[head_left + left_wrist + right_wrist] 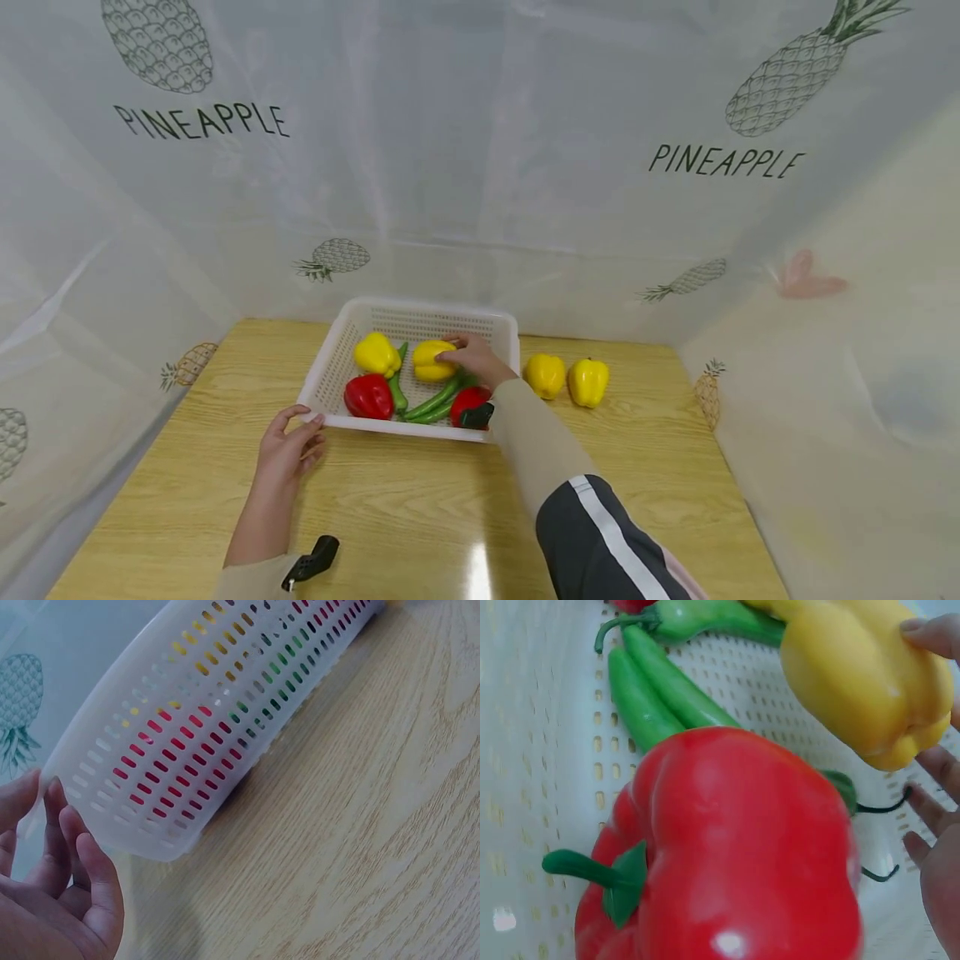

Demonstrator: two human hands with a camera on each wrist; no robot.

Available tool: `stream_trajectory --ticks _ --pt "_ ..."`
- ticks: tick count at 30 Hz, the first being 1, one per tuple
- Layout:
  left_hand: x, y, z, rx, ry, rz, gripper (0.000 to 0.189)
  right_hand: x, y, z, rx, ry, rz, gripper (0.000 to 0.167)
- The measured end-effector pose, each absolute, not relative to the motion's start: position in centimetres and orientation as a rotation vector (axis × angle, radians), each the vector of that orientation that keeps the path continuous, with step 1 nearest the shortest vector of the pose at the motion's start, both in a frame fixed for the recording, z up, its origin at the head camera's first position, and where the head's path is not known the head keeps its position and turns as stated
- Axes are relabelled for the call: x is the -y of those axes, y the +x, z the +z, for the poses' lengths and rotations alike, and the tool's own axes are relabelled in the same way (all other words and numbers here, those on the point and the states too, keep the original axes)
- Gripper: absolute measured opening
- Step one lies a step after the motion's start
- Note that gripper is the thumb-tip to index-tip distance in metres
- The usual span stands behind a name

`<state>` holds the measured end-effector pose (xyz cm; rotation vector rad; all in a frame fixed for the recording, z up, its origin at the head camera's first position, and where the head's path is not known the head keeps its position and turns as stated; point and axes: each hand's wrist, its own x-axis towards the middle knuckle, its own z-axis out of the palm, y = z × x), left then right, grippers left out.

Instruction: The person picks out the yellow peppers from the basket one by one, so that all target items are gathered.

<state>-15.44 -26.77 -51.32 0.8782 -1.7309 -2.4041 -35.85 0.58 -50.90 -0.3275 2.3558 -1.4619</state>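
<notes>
In the head view a white perforated plastic basket (pixel 408 427) sits toward the back of the wooden table. My left hand (pixel 288 446) pinches its front left corner, thumb and fingertips at the rim. Inside the basket, my right hand (pixel 480 360) grips a yellow bell pepper (pixel 430 362); the right wrist view shows the thumb on its side. Left of it lies another yellow bell pepper (pixel 377 353), with a red bell pepper (pixel 368 397) in front. Several long green peppers (pixel 433 407) lie in the middle. A second red bell pepper (pixel 750 840) is under my right wrist.
Two yellow bell peppers (pixel 588 382) stand on the table (pixel 405 508) just right of the basket. A translucent sheet printed with pineapples (pixel 465 167) hangs behind and along the sides of the table.
</notes>
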Motion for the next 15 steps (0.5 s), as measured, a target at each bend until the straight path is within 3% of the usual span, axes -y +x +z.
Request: stream_trajectory --ticks 15 --pt "26.5 -15.3 -50.8 1.705 0.908 -2.41 0.025 -2.6 -34.7 -47.2 -2.29 -0.438 -1.615 0.047"
